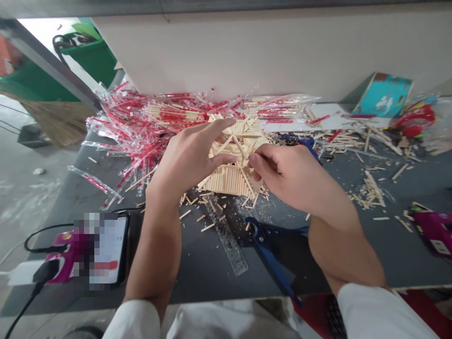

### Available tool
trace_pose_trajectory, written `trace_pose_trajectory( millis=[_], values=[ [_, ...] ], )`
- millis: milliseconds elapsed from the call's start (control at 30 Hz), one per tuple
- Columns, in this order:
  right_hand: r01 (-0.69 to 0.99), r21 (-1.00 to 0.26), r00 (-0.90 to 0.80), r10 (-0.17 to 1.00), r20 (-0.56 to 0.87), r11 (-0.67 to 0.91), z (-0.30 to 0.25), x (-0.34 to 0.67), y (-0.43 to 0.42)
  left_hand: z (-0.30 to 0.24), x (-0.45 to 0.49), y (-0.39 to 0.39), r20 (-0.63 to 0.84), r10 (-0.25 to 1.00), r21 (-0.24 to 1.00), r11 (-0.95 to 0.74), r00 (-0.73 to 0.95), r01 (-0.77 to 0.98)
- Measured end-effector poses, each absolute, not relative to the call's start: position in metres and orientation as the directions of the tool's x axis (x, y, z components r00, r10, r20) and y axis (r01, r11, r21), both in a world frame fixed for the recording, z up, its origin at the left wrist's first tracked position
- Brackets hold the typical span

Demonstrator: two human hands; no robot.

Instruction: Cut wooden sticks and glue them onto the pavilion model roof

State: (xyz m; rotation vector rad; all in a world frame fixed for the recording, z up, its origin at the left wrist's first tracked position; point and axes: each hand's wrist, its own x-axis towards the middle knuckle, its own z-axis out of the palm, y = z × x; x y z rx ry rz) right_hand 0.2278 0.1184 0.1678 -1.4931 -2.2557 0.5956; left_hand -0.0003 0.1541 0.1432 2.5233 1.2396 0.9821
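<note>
Wooden stick model (226,181) fills the centre of my view, held between both hands above the dark table (208,268): a ribbed panel of parallel sticks at the bottom, crossed sticks forming a star shape above. My left hand (189,157) is spread wide, its fingers lying across the model's upper left and gripping it. My right hand (289,176) is curled more tightly, its fingertips (251,160) pressed against the crossed sticks on the right. Behind the model, toward the upper left of the frame, lies a heap of red-printed plastic wrappers (123,127). A clear ruler (226,240) and blue-handled pliers (271,249) sit just below the hands, among loose stick pieces (208,212). More cut sticks (370,188) are scattered at the right. A phone (109,249) with a blurred screen lies at the lower left.
</note>
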Motion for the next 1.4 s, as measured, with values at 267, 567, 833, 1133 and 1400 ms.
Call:
trace_pose_trajectory(
  millis=[267,567,833,1133,1400],
  values=[
    [0.746,-0.545,-0.345,0.922,0.175,0.383,0.164,0.225,0.115,0.143,0.002,0.154,0.441,0.769,0.369,-0.626,0.463,0.688],
    [0.760,-0.506,-0.367,0.911,0.185,0.409,0.164,0.230,0.119,0.151,-0.004,0.150,0.383,0.791,0.384,-0.607,0.478,0.696],
    [0.809,-0.498,-0.216,0.945,0.244,0.313,0.170,0.267,0.131,0.159,-0.047,0.149,0.492,0.847,0.567,-0.488,0.203,0.664],
    [0.754,-0.413,-0.380,0.851,0.361,0.512,0.155,0.253,0.141,0.140,-0.016,0.161,0.430,0.711,0.316,-0.695,0.556,0.646],
    [0.737,-0.408,-0.369,0.826,0.426,0.540,0.151,0.249,0.142,0.134,-0.008,0.162,0.470,0.675,0.182,-0.704,0.568,0.686]
  ],
)
